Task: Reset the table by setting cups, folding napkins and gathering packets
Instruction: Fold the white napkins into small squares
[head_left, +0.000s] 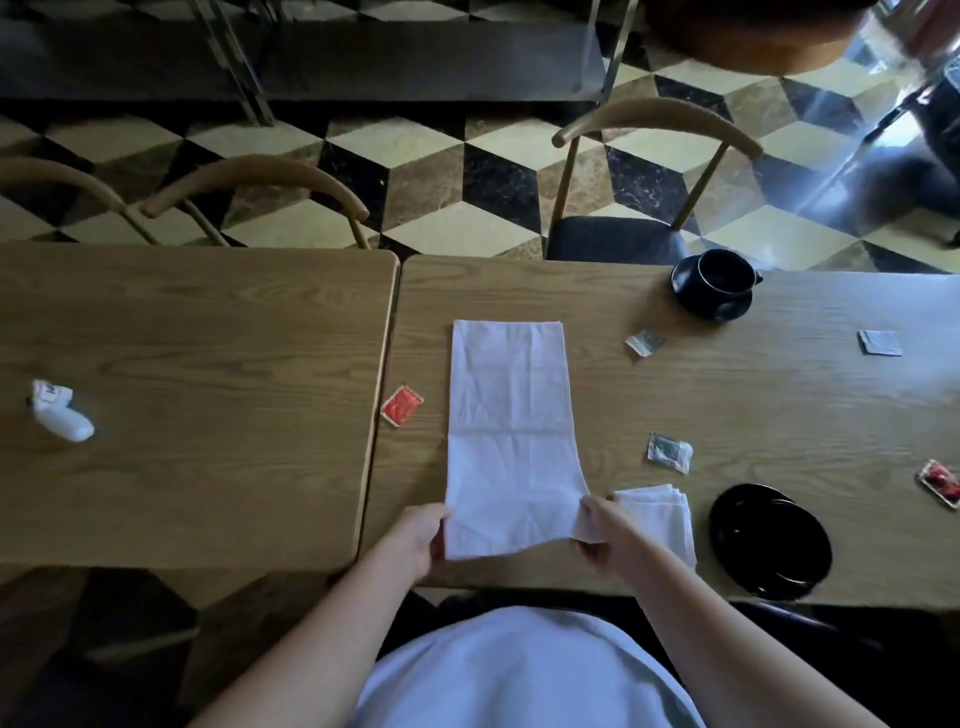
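Note:
A long white napkin (506, 415) lies lengthwise on the right wooden table (753, 415), folded into a strip. My left hand (418, 540) pinches its near left corner and my right hand (605, 530) pinches its near right corner, lifting that edge slightly. A folded white napkin (662, 512) lies just right of my right hand. A black cup on a saucer (719, 283) stands at the far edge. An empty black saucer (769, 540) sits near the front right. Packets are scattered: a red one (401, 406), grey ones (645, 341), (669, 451), (879, 343), and a red one (940, 482) at the right edge.
A second wooden table (197, 364) adjoins on the left, bearing a crumpled white packet or tissue (60, 410). Wooden chairs (654, 182) stand behind both tables on a chequered floor. My torso is close to the near table edge.

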